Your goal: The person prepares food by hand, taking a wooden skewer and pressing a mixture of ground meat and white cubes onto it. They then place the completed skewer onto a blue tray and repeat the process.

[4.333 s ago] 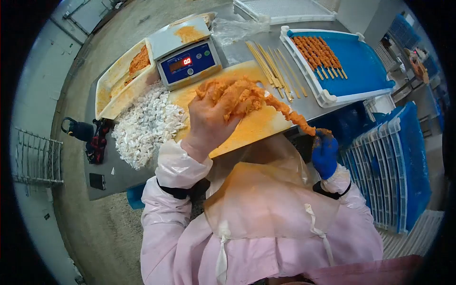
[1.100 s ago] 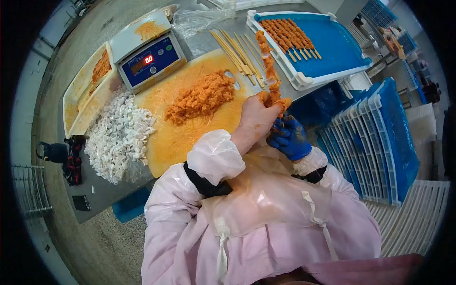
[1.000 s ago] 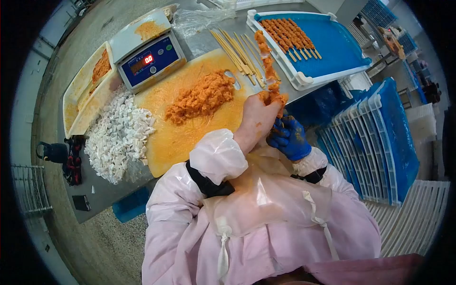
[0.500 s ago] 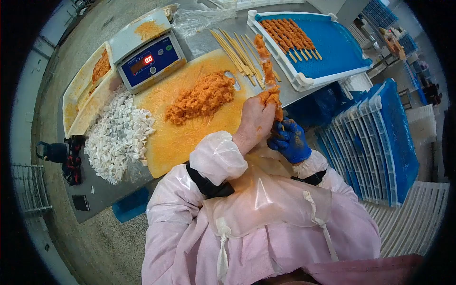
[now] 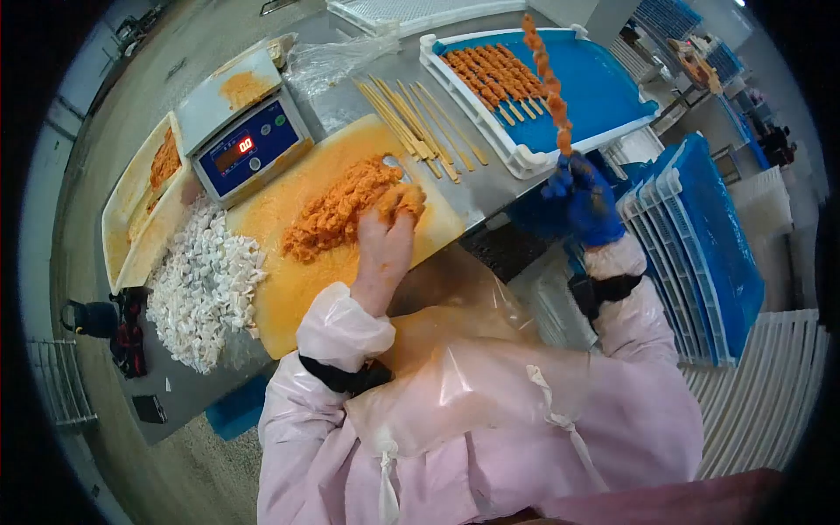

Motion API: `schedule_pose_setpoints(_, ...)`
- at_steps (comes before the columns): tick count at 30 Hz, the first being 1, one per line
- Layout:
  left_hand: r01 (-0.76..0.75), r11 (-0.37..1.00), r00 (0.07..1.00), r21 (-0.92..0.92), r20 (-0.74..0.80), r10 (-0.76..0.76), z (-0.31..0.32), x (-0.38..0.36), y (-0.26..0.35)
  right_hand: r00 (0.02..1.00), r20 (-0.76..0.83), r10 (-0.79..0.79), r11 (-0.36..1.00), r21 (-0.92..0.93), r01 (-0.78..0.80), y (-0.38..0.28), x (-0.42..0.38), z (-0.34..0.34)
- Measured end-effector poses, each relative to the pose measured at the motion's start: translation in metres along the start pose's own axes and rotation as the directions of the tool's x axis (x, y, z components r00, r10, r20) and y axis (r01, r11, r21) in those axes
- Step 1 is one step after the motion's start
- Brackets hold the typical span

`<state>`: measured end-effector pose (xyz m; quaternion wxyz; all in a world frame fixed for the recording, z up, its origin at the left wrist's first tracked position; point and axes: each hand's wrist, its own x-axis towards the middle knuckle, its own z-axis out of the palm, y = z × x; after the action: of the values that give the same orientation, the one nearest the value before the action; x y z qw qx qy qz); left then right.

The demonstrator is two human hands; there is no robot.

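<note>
My left hand (image 5: pixel 385 249), bare, is at the right end of the orange minced meat (image 5: pixel 337 210), its fingers curled round a lump of it. This pile lies on a yellow board (image 5: pixel 297 302). My right hand (image 5: pixel 591 199), in a blue glove, is closed round the lower end of a meat-coated skewer (image 5: pixel 553 92), which stands nearly upright over the edge of a blue-lined tray (image 5: pixel 604 92). A row of coated skewers (image 5: pixel 494 79) lies in that tray. Bare sticks (image 5: pixel 416 127) lie between board and tray.
At the left are a scale (image 5: pixel 249 149) reading 0.0, a long white container (image 5: pixel 118 206) with orange meat and a heap of white pieces (image 5: pixel 206 289). Stacked trays (image 5: pixel 678 254) with blue liners stand at the right. Crumpled clear plastic (image 5: pixel 341 66) lies behind the board.
My hands have moved apart: the left has gone from the skewer to the meat pile, and the right has moved up and right with the skewer. The view has shifted slightly.
</note>
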<state>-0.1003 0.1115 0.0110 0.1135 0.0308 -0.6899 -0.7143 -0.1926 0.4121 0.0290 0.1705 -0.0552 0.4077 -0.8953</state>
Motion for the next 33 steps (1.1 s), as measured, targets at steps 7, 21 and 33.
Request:
schedule_pose_setpoints(7, 0.029, 0.999, 0.994, -0.034, -0.108, -0.033, -0.040, -0.016, 0.021, 0.959, -0.195, -0.204, 0.666, -0.746, -0.010, -0.124, 0.112, -0.075)
schedule_pose_setpoints(21, 0.105, 0.990, 0.991, 0.090, -0.093, -0.096, -0.030, -0.004, 0.031, 0.926, -0.329, -0.182, 0.157, -0.940, -0.303, -0.117, 0.243, -0.168)
schedule_pose_setpoints(33, 0.141, 0.986, 0.988, 0.093, -0.083, -0.133, -0.026, 0.002, 0.028, 0.934, -0.324, -0.153, -0.141, -0.928, -0.345, -0.108, 0.259, -0.190)
